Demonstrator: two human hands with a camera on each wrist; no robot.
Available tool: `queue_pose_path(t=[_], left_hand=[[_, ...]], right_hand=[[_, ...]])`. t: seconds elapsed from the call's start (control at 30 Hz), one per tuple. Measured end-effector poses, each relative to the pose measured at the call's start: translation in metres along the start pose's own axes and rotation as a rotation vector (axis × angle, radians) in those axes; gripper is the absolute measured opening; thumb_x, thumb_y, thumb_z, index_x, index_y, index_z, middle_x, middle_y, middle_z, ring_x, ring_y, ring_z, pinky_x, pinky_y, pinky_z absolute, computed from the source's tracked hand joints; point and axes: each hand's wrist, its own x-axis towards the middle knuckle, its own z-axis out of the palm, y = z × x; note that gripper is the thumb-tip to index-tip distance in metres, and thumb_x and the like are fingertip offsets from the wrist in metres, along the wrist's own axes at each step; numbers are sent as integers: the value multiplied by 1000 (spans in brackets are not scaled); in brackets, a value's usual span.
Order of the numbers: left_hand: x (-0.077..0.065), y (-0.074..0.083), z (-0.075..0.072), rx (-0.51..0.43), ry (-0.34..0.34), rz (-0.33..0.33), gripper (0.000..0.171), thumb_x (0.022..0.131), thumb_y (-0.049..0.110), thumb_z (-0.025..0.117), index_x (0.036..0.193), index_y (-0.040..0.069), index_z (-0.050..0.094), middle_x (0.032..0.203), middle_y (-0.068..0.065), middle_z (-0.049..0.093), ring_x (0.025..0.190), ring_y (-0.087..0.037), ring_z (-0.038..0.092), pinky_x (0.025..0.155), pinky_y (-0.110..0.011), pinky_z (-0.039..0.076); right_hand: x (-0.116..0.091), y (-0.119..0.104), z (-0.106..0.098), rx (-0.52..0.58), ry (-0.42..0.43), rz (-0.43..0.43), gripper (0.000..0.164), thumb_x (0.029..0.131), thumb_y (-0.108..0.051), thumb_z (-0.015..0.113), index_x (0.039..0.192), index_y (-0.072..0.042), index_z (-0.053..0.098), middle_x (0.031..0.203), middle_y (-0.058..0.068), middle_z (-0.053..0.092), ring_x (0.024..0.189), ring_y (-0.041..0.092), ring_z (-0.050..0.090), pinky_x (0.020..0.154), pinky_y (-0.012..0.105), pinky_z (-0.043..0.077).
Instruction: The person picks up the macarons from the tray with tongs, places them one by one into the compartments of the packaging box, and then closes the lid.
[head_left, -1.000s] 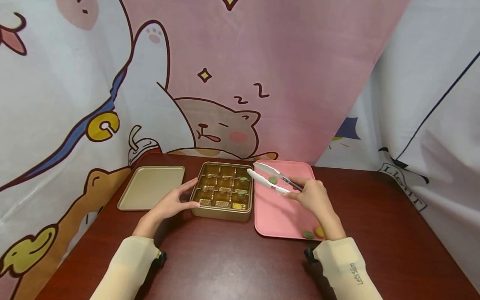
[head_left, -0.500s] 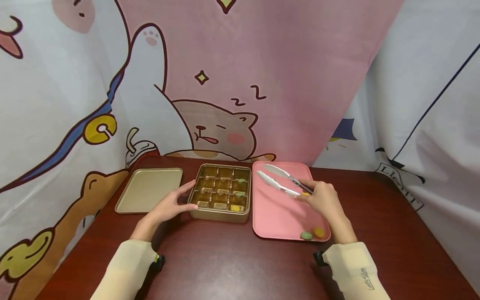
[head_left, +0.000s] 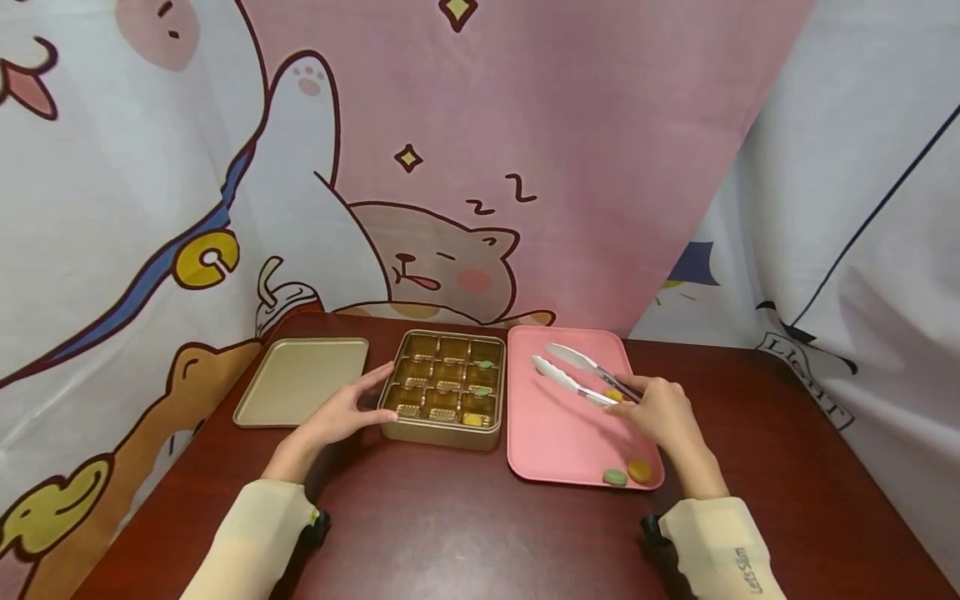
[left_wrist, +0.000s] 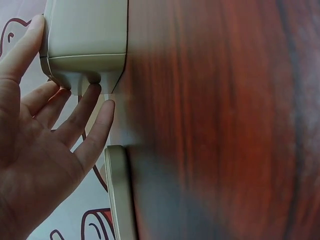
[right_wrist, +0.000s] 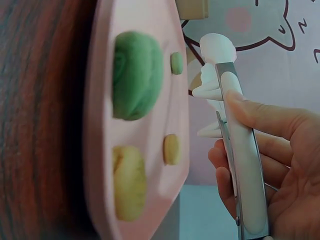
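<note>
The left hand point(head_left: 341, 412) is spread wide at the near left corner of a square gold box point(head_left: 442, 433), its thumb at the front rim and its fingers reaching along the left side. A brown insert divides the box into nine compartments, three by three; in the right-hand column sit a small green piece point(head_left: 485, 364) in the far compartment, a second green piece point(head_left: 482, 392) in the middle one and a yellow piece point(head_left: 474, 419) in the nearest. The right hand point(head_left: 663, 412) grips a pair of tongs point(right_wrist: 245, 155), thumb on one arm and fingers on the other, with the white tips parted above a pink tray point(head_left: 555, 442) just beside the box. On that tray, a green macaron point(head_left: 615, 477) and a yellow macaron point(head_left: 639, 472) lie near each other by the front right corner, while another yellow macaron point(right_wrist: 171, 149) lies further back, near the tongs' handles in the head view. The right wrist view also shows a farther green macaron point(right_wrist: 176, 63). Left of the box, a flat gold lid point(head_left: 303, 383) rests on the dark reddish worktop point(head_left: 450, 517), in front of a cartoon-printed cloth point(head_left: 600, 125).
</note>
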Motion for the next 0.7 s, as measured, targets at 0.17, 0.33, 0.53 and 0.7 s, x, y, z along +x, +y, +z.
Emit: queue_pose_path(t=[0.17, 0.33, 0.53, 0.7], left_hand=[[1, -1, 1, -13, 4, -4, 82, 89, 20, 75, 156, 1, 30, 164, -20, 25, 140, -44, 42, 105, -59, 44], [0, 0, 1, -5, 3, -10, 82, 89, 20, 75, 156, 2, 31, 164, -20, 25, 140, -44, 42, 106, -59, 43], [1, -1, 1, 10, 6, -15, 82, 90, 23, 75, 156, 3, 31, 164, -18, 25, 142, -44, 39, 109, -61, 38], [-1, -2, 3, 6, 13, -11, 83, 89, 22, 76, 156, 2, 31, 164, -18, 27, 141, -43, 41, 110, -61, 38]], right_hand=[[2, 7, 4, -16, -26, 34, 60, 80, -29, 83, 132, -3, 65, 124, 30, 65, 98, 38, 62, 79, 50, 49], [4, 11, 8, -18, -38, 53, 59, 80, -27, 83, 131, -3, 65, 126, 29, 65, 100, 38, 63, 81, 52, 49], [6, 11, 10, -35, -51, 42, 59, 80, -26, 83, 131, -1, 65, 124, 30, 66, 98, 37, 64, 79, 51, 51], [6, 6, 13, -66, -57, 30, 58, 80, -24, 83, 130, 1, 65, 120, 29, 67, 97, 38, 65, 84, 55, 52]])
